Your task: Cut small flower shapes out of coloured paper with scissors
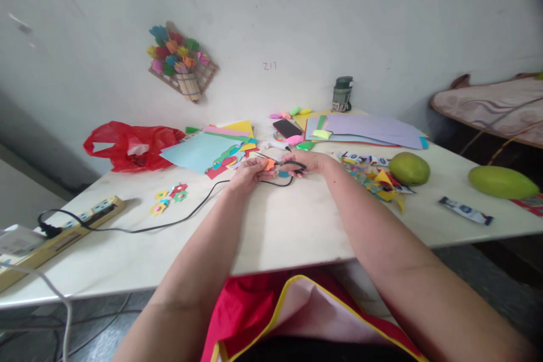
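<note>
Near the middle of the table, my left hand [250, 173] pinches a small orange piece of paper [268, 164]. My right hand [309, 163] is closed round the black handles of a pair of scissors [297, 167], whose blades point left toward the orange paper. Whether the blades touch the paper I cannot tell. Just behind my hands lies a white glue gun [275, 145], and a black cord [169, 226] passes in front of them. Cut paper flowers [180, 191] in yellow, red and green lie to the left.
Coloured paper sheets [199, 150] and a red plastic bag [131, 144] sit at the back left. A power strip [85, 220] lies front left. To the right are paper scraps [382, 181], two green fruits [409, 168], a wrapper [465, 211], more sheets [365, 127] and a phone [287, 128].
</note>
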Available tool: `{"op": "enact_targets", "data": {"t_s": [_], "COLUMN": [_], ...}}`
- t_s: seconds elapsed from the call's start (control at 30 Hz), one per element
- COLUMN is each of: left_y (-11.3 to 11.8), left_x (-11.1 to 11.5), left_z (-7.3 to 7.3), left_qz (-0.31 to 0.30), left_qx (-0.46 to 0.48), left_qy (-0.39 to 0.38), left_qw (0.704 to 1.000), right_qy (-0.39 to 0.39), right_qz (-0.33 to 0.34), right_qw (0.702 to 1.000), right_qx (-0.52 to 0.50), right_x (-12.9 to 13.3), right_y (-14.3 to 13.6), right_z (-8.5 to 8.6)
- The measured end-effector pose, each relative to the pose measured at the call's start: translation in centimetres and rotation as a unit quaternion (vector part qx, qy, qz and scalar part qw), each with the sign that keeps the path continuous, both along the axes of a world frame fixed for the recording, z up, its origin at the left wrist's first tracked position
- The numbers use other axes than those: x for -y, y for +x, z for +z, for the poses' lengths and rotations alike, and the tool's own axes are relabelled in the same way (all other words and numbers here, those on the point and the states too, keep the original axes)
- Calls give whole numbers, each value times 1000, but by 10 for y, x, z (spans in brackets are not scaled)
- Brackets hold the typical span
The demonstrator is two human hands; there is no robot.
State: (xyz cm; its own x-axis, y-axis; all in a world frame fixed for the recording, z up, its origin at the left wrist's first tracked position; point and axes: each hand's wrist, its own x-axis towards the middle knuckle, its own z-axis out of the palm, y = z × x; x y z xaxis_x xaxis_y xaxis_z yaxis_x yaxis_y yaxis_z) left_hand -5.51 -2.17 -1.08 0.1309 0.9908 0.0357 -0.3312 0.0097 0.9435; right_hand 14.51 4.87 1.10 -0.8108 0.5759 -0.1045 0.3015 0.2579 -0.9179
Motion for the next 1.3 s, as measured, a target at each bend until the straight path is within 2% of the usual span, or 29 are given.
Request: {"op": "enact_targets", "data": {"t_s": [0.27, 0.47, 1.0, 1.3], "left_y": [0, 0, 1, 1], "left_x": [-2, -2, 2, 1], "left_z": [-1, -2, 2, 1], "left_qz": [1, -11, -5, 0], "left_qx": [2, 10, -10, -9], "left_qy": [-9, -4, -22, -14], "left_qw": [1000, 1000, 1000, 1000], "right_qy": [2, -4, -1, -16], "right_qz": [-1, 5, 3, 10], "right_qw": [1000, 1000, 1000, 1000], "right_qx": [1, 1, 27, 14], "right_x": [0, 7, 10, -1], "right_y": [0, 1, 1, 1], "right_z": [0, 6, 10, 1]}}
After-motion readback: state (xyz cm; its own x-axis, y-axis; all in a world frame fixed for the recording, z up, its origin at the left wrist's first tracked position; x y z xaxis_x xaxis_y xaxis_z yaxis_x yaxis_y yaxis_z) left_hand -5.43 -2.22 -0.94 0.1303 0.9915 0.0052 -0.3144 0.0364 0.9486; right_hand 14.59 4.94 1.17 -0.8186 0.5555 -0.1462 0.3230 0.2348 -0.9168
